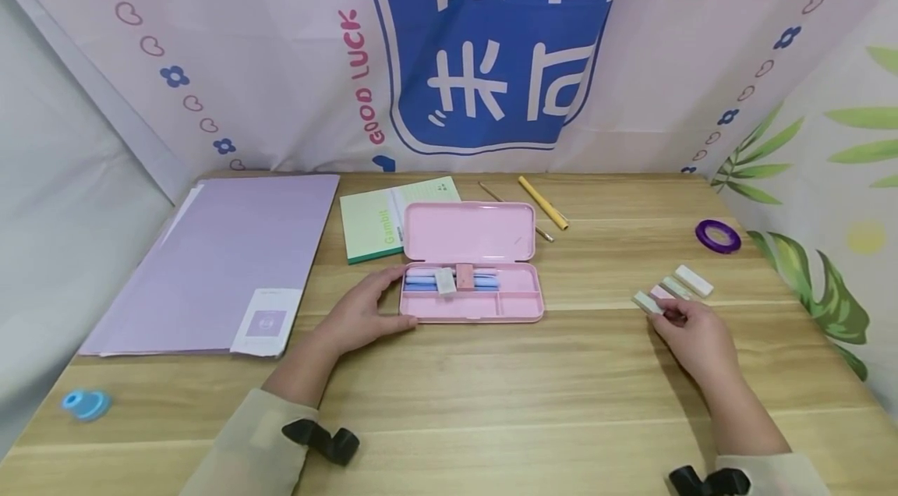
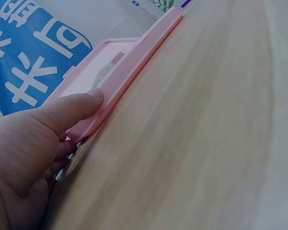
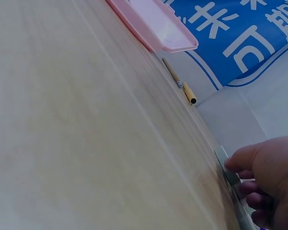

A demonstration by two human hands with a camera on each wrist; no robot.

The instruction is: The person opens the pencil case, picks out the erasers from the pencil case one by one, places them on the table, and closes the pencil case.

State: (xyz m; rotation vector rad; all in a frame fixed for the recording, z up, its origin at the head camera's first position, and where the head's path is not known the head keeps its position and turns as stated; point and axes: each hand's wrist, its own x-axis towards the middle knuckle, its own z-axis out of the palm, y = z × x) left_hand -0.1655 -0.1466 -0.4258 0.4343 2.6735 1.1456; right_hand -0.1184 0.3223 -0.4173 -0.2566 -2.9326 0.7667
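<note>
left hand (image 1: 361, 314) flat, right hand (image 1: 691, 334) — fingers pinching

We can read "GOOD LUCK" in red letters running upward on the backdrop cloth (image 1: 231, 51) behind the bench's far edge, just left of its blue panel (image 1: 491, 36), which carries large white Chinese characters cut off by the frame. "Gambit" stands in yellow-green along the spine side of the green notebook (image 1: 375, 223) near the far edge. The white label (image 1: 266, 322) at the purple folder's (image 1: 224, 262) near corner is too small for us to read.
</note>
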